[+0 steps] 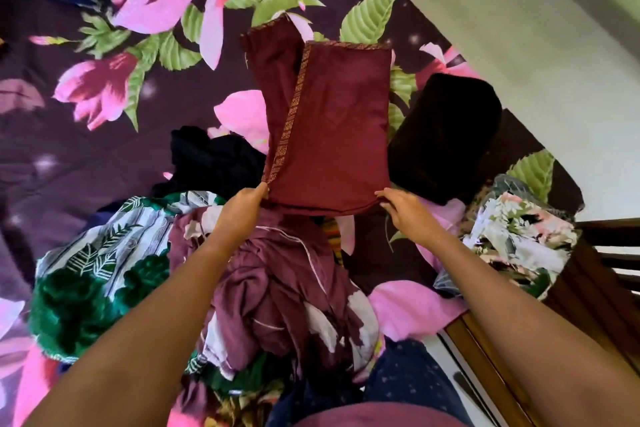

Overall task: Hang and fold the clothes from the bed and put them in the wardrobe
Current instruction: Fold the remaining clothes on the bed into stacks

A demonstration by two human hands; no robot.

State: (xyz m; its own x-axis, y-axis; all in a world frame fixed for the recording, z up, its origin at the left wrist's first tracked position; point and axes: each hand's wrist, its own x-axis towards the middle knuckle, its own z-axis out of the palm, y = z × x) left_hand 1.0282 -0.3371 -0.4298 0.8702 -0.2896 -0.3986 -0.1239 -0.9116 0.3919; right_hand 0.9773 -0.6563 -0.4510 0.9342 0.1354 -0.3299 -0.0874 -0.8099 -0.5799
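We look down on the bed (86,156), whose dark purple sheet with large pink flowers and green leaves fills most of the view, its wooden frame (595,291) showing at the right edge. Along the near edge of the bed lies a loose heap of clothes: a white and green leaf-print garment (104,274) on the left, a crumpled plum garment (277,288) in the middle, a pale floral garment (519,229) by the right edge, and a black garment (214,159) just behind the heap. The maroon garment (332,135), folded into a long panel with a patterned gold-trimmed border running down its left side, lies out beyond the heap towards the middle of the bed, its near end lifted over the plum garment. Just beside it on the right rests a dark folded garment (446,135), close to the bed's right edge. Our left hand (242,208) holds the near left corner of the maroon garment, fingers (258,192) pressed together and pinching the cloth. Our right hand (405,211) holds the near right corner, its fingers (384,196) likewise pinching the folded edge.
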